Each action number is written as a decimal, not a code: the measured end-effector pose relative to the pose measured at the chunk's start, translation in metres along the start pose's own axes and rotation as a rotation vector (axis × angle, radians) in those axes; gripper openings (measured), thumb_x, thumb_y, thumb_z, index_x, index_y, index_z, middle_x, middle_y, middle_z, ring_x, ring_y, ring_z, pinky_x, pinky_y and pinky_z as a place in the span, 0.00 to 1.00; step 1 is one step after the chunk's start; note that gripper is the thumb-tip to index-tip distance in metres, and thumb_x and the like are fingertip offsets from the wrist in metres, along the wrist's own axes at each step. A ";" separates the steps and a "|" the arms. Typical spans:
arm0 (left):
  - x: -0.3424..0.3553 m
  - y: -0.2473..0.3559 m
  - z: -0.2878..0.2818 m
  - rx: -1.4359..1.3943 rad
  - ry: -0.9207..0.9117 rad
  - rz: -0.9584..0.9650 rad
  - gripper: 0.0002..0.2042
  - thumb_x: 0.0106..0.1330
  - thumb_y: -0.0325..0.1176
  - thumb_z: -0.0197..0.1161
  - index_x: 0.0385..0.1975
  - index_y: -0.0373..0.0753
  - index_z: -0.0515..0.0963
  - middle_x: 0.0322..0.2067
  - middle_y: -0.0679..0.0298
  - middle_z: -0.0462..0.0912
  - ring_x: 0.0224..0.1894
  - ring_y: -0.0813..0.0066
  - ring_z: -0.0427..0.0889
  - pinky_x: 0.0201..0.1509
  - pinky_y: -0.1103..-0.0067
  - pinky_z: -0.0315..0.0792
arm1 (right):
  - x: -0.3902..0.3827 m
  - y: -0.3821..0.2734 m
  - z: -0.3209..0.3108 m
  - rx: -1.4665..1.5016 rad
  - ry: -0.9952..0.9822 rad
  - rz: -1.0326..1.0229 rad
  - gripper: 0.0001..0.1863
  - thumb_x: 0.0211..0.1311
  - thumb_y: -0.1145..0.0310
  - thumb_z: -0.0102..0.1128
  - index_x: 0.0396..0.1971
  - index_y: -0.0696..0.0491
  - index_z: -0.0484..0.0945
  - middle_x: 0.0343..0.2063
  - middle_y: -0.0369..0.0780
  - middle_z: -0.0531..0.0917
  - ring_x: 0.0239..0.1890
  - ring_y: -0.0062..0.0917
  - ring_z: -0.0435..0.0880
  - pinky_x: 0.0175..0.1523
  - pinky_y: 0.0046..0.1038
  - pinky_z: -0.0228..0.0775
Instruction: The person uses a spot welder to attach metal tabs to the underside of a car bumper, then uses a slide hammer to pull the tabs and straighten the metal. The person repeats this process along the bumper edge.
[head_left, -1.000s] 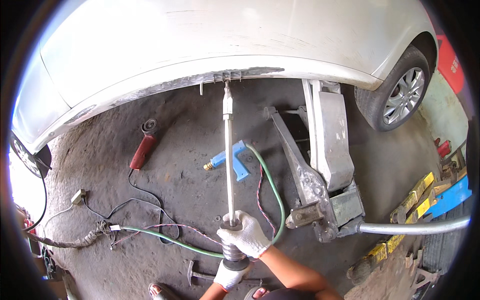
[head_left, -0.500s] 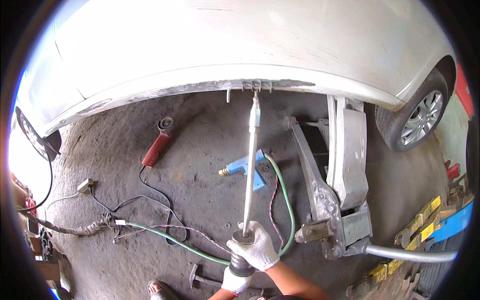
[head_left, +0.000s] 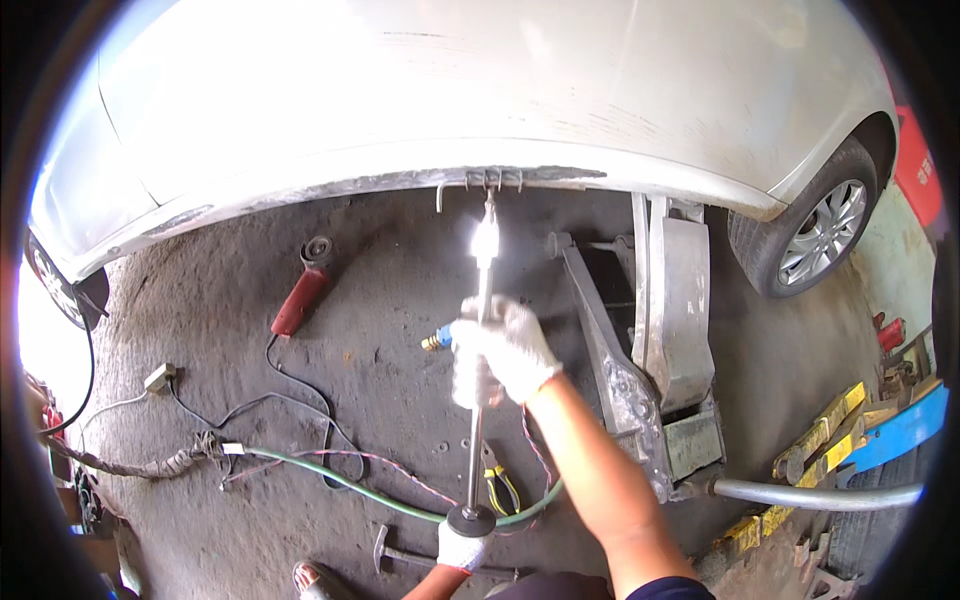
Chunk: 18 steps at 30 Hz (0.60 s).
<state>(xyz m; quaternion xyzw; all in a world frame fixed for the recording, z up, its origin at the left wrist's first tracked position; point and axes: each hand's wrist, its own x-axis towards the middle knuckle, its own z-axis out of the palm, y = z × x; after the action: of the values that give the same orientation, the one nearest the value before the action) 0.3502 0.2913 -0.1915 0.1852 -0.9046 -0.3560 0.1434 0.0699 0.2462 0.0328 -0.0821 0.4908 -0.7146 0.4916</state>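
A slide hammer puller (head_left: 475,450) reaches from near my body up to the silver car's lower sill (head_left: 380,183). Its far end meets a row of small metal tabs (head_left: 492,179) on the sanded strip. My gloved left hand (head_left: 466,549) is closed round the handle at the near end, below a dark round stop. Midway along the rod, my gloved right hand (head_left: 515,350) grips the sliding weight (head_left: 466,378), which is blurred by motion. Bright glare covers part of the upper rod. Behind the right hand a blue gun-shaped tool (head_left: 440,338) is mostly hidden.
On the floor lie a red angle grinder (head_left: 300,298), yellow-black pliers (head_left: 498,478), a hammer (head_left: 400,554), a green hose (head_left: 370,498) and cables. A metal pulling frame (head_left: 685,310) stands at the right by the car wheel (head_left: 815,235). Yellow bars (head_left: 820,440) lie farther right.
My right hand has moved the sliding weight up the rod toward the car, away from my left hand. The pliers have come into sight, and the view has shifted slightly.
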 end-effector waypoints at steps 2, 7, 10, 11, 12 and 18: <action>-0.008 -0.013 0.006 0.032 -0.064 -0.039 0.06 0.57 0.36 0.60 0.22 0.44 0.76 0.20 0.59 0.79 0.24 0.51 0.80 0.29 0.60 0.73 | -0.026 0.088 -0.015 -0.251 -0.023 -0.237 0.06 0.58 0.70 0.70 0.30 0.52 0.79 0.25 0.39 0.84 0.24 0.22 0.83 0.30 0.28 0.77; -0.013 0.004 0.010 0.005 -0.281 -0.280 0.14 0.66 0.43 0.57 0.45 0.46 0.80 0.39 0.53 0.85 0.42 0.47 0.83 0.48 0.59 0.75 | -0.088 0.180 -0.024 -0.558 0.316 -0.347 0.19 0.46 0.64 0.80 0.36 0.54 0.82 0.29 0.39 0.87 0.32 0.22 0.87 0.42 0.28 0.80; -0.057 -0.004 0.021 -0.006 -0.312 -0.408 0.13 0.68 0.42 0.53 0.44 0.46 0.81 0.39 0.53 0.85 0.42 0.47 0.83 0.49 0.59 0.75 | -0.101 0.205 -0.029 -0.723 0.296 -0.280 0.18 0.48 0.67 0.78 0.38 0.54 0.80 0.31 0.38 0.86 0.34 0.21 0.86 0.43 0.28 0.81; -0.092 -0.002 0.023 -0.051 -0.234 -0.427 0.13 0.66 0.44 0.56 0.42 0.45 0.81 0.37 0.53 0.85 0.40 0.49 0.84 0.46 0.60 0.76 | -0.114 0.230 -0.032 -0.795 0.268 -0.255 0.17 0.50 0.72 0.76 0.40 0.55 0.79 0.33 0.37 0.85 0.35 0.19 0.85 0.44 0.28 0.80; -0.124 0.003 0.027 -0.104 -0.171 -0.422 0.14 0.64 0.45 0.58 0.39 0.44 0.82 0.35 0.53 0.85 0.38 0.51 0.84 0.43 0.62 0.76 | -0.123 0.256 -0.049 -0.730 0.246 -0.273 0.17 0.50 0.69 0.77 0.39 0.55 0.80 0.32 0.38 0.86 0.35 0.20 0.86 0.45 0.28 0.81; -0.094 0.026 0.002 -0.363 -0.411 -0.704 0.23 0.59 0.54 0.65 0.44 0.40 0.82 0.33 0.50 0.86 0.35 0.53 0.87 0.40 0.63 0.78 | -0.142 0.248 -0.041 -0.748 0.271 -0.222 0.20 0.44 0.60 0.80 0.37 0.51 0.83 0.29 0.40 0.87 0.33 0.28 0.88 0.42 0.30 0.80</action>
<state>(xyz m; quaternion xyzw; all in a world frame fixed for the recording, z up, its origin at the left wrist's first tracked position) 0.4273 0.3512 -0.1870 0.3791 -0.7192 -0.5654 -0.1392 0.2712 0.3742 -0.1297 -0.2128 0.7650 -0.5401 0.2789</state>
